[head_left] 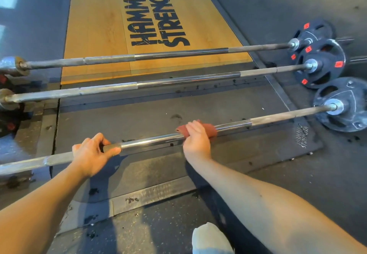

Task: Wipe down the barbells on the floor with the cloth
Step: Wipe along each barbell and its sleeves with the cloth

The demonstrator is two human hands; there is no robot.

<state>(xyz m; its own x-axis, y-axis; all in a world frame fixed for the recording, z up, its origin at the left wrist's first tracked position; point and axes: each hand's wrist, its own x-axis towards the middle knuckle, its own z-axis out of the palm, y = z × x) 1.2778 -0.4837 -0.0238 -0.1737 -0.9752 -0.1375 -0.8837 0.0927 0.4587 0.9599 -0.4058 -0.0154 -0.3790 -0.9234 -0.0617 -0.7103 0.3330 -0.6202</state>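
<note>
Wiping the nearest barbell [151, 141] is the step in hand. It lies across the dark rubber floor [158, 174] closest to the person, with the middle barbell [178, 79] and the far barbell [178, 54] parallel beyond it, the far one crossing the wooden platform [95, 35]. The right hand [196, 140] has its fingers curled close together over the reddish cloth [210, 129], clamping it round the smooth, shiny centre of the shaft. The left hand [90, 154] grips the knurled section further left, fingers wrapped over the top and thumb lying along the near side. Done well, I judge, the cloth should wrap the bar's full round, not only its top, and travel in long strokes toward the weight plate [345, 104], while the left hand steadies the bar against rolling. The knurling probably wants firmer, twisting passes, since grime lodges there. Whether the two bars beyond have been wiped cannot be told.
</note>
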